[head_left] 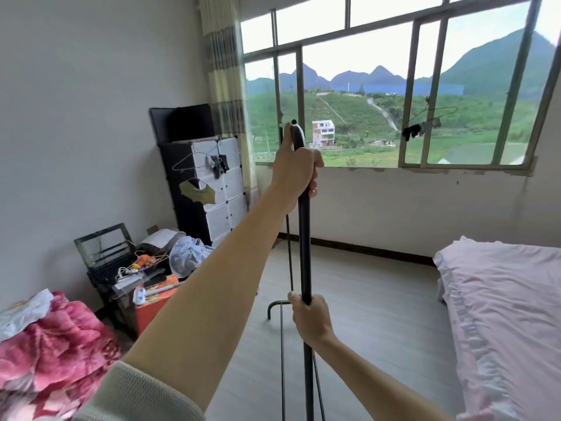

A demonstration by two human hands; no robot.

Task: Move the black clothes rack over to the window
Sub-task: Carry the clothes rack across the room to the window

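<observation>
Both hands grasp the rack [304,238] pole — left hand [296,170] high, right hand [309,317] low — its long axis upright, window [364,101] straight ahead.

Pale grey floor [364,299] ahead of me, the rack's curved black foot [274,308] resting on it near the middle. Left by the wall, an orange box [154,302] sits on the floor; far left, the tall cabinet [209,189] stands in the corner. The bed [501,299] sits right.
</observation>
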